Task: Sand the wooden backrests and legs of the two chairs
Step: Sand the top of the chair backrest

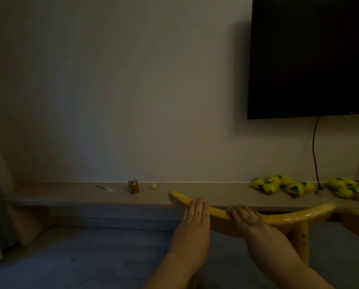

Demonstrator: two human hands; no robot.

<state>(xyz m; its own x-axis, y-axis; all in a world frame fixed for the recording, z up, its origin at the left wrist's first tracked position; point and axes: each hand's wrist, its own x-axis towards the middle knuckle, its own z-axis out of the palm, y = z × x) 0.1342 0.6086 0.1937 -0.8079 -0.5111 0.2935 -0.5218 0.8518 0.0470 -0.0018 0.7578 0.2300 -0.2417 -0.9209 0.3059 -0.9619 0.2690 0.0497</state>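
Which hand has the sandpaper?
The right hand, pressing a brownish pad on the chair's backrest; the left hand rests flat, empty.

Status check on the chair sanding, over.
Left hand flat on curved backrest. Right hand presses sanding pad there. Nothing in the way.

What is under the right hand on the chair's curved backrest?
A tan sanding pad peeks past the right hand, on the backrest. Most of it is covered by the fingers.
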